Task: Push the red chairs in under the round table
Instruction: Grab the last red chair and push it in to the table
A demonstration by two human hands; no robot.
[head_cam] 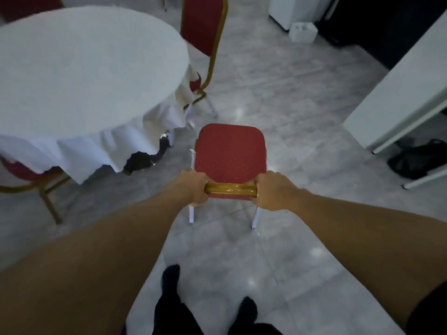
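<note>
Item 1: red chair [229, 153], gold frame, white legs. Stands on the grey tiled floor [290, 97] directly in front of the person, out in the open to the right of the round table [84, 68] and apart from its cloth. Seen from above and behind; the seat runs away from the person, front edge toward the top of the view, so the chair faces past the table's right side, not at it. Its gold top rail [231, 189] lies crosswise, left to right.

Left hand [194, 188]: closed around the left end of the top rail, fingers wrapped over it.
Right hand [271, 191]: closed around the right end of the same rail. Both forearms are extended.

Item 2: round table, covered by a white cloth [135, 139] hanging in folds; a dark base shows beneath the hem.

Item 3: second red chair [203, 27], beyond the table at its right edge, seat partly under the cloth, back upright.

Item 4: third red chair [26, 175], lower left, seat largely under the cloth, gold leg showing.

Item 5: white desk [399, 93], right side, with a black bag [418, 158] on the floor under it.

Item 6: 2 black shoes [170, 279], bottom centre.
</note>
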